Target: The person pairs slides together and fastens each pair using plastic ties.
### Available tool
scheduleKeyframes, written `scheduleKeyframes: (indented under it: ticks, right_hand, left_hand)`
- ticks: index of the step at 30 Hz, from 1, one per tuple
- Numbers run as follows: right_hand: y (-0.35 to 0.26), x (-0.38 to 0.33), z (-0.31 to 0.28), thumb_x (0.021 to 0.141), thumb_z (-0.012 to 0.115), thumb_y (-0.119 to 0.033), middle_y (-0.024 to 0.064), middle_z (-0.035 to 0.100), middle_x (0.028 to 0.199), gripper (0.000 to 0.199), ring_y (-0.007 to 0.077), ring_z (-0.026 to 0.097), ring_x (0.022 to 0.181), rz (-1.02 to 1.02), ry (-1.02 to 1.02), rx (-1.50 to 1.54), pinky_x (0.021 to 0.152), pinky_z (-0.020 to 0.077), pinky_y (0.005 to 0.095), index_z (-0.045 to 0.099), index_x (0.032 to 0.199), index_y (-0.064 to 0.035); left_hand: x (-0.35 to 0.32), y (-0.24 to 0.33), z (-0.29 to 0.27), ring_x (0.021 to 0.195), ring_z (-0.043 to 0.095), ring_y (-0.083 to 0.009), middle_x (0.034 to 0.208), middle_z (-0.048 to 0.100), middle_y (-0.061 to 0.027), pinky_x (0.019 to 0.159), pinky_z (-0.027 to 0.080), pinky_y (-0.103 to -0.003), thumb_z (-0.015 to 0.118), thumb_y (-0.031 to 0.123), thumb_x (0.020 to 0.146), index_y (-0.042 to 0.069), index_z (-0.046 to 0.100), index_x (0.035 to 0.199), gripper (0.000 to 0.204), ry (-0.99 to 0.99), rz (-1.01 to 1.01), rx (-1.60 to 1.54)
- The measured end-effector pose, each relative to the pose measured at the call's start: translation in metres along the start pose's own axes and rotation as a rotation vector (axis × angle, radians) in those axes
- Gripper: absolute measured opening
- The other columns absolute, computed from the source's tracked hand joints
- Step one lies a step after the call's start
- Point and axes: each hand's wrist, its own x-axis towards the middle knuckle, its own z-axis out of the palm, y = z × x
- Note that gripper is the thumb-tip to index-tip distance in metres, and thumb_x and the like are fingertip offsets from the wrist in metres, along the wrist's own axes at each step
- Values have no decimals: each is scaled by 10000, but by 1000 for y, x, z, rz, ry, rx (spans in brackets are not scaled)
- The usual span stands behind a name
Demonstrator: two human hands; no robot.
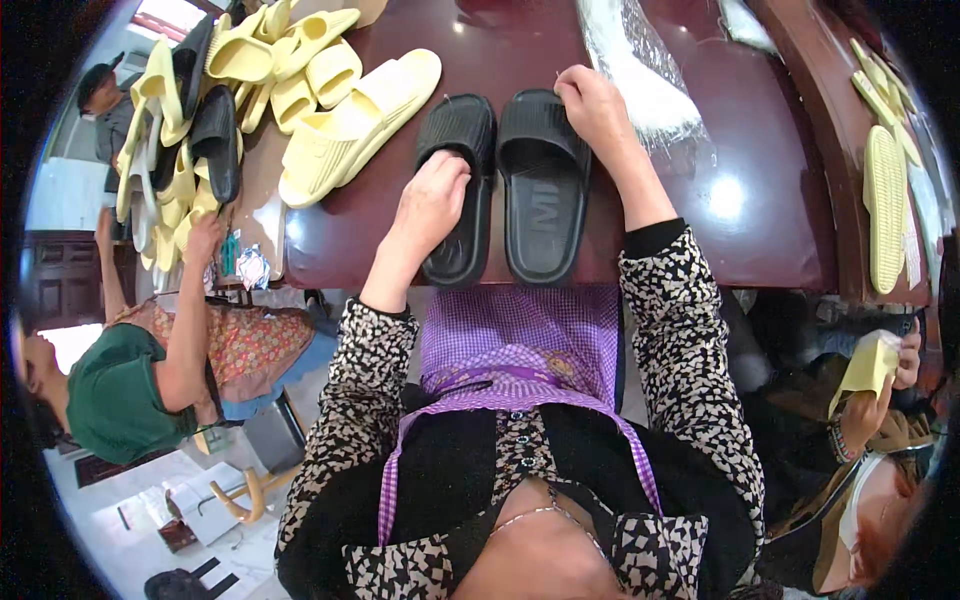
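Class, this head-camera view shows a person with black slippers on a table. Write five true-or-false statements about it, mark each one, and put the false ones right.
1. The left black slipper and the right black slipper lie side by side. True.
2. The right hand rests on the clear plastic. False: the right hand is at the front edge of the right black slipper.
3. Pale yellow slippers lie to the left of the black pair. True.
4. The apron is plain green. False: the apron is purple checked.
5. The left hand is at the left black slipper. True.
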Motion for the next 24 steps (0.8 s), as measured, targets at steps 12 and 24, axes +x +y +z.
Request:
scheduleKeyframes:
  ticks: [12,24]
  right_hand:
    - [-58,59,49,834,595,-132,78,672,781,145,153,625,732,-103,-412,107,680,498,298,652,913,-25]
    - [-78,73,79,830,586,-105,39,637,743,123,115,571,686,307,-753,426,619,458,243,635,842,7]
  left_hand:
    - [0,-6,10,849,589,-358,906,585,-163,723,497,-412,551,16,815,23,573,938,125,76,-49,-82]
    - [1,6,1,876,593,-363,950,597,-184,748,505,-406,558,-10,796,-20,570,958,163,96,-38,-100]
